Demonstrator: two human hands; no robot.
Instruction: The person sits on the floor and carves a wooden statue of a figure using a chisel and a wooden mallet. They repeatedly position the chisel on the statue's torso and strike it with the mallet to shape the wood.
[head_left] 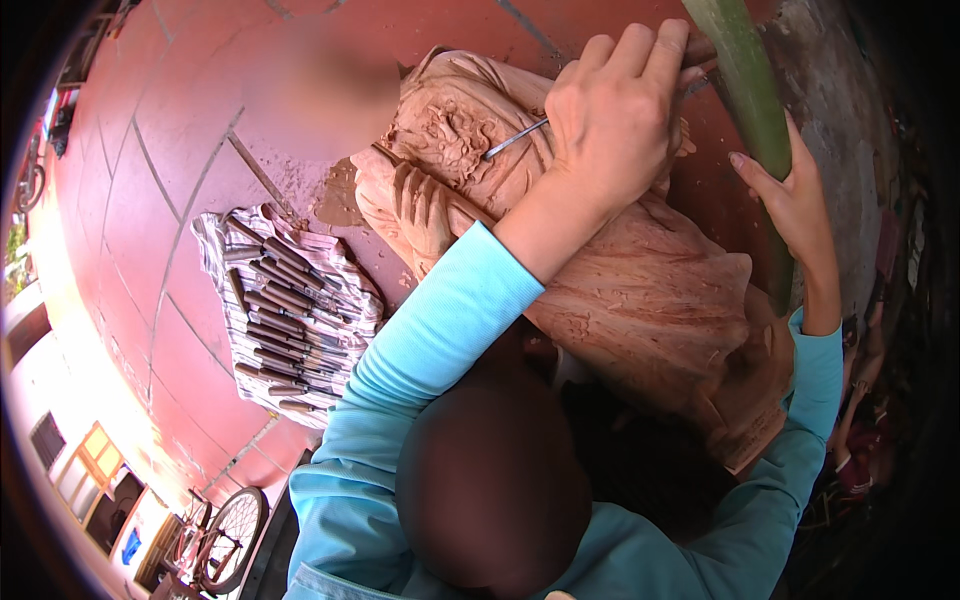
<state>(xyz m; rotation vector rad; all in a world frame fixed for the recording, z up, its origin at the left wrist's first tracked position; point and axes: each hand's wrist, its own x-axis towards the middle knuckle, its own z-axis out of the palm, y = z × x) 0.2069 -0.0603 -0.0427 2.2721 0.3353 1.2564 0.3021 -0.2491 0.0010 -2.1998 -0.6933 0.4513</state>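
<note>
A reddish-brown carved wooden figure [640, 270] with draped folds and a carved hand lies in front of me; its upper end is blurred. My left hand [620, 105] is closed around the handle of a chisel [516, 138]. The chisel's thin metal blade slants down to the left, its tip touching the rough carved patch on the figure's chest. Over at the right, my right hand [795, 200] grips a long, thick green club-like piece [745, 85], thumb on its near side. That piece stands beside the chisel's handle end; whether they touch I cannot tell.
Many brown-handled carving tools [285, 300] lie in rows on a striped cloth [215, 250] left of the figure. Wood chips [340, 195] dot the red tiled floor [180, 180]. A bicycle [235, 540] stands at lower left. A blurred dark round shape [495, 480] sits between my arms.
</note>
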